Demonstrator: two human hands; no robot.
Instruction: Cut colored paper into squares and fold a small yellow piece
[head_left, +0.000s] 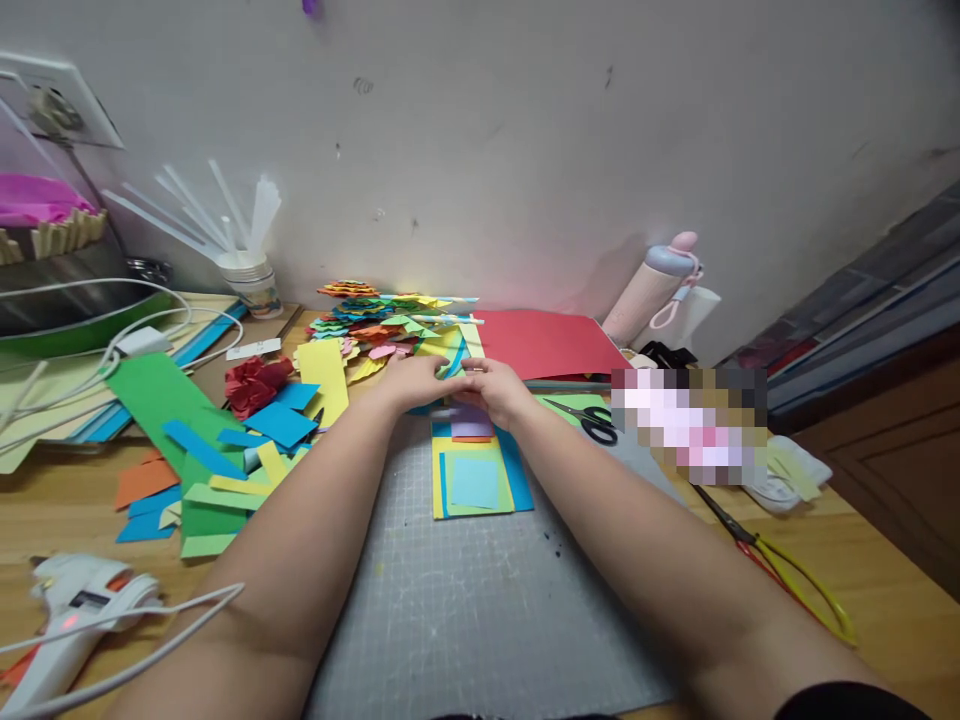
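Both of my hands meet at the far end of the grey cutting mat (420, 600). My left hand (420, 384) has its fingers curled at sheets of coloured paper (447, 345), yellow, green and blue. Facing it, my right hand (495, 390) bends its fingers over the same paper, fingertips close to the left ones. Just below the hands, a purple paper piece (471, 424) shows on the mat. Nearer to me lies a layered stack of blue, yellow and green paper with a light blue square (475, 483) on top. The fingers partly hide what they grip.
Paper flowers (367, 320) and a red sheet (547, 343) lie along the wall. Coloured scraps (217, 460) and a glue gun (82, 620) with its cable are left. Black scissors (592, 420), yellow-handled scissors (780, 565) and a pink bottle (649, 290) stand or lie right.
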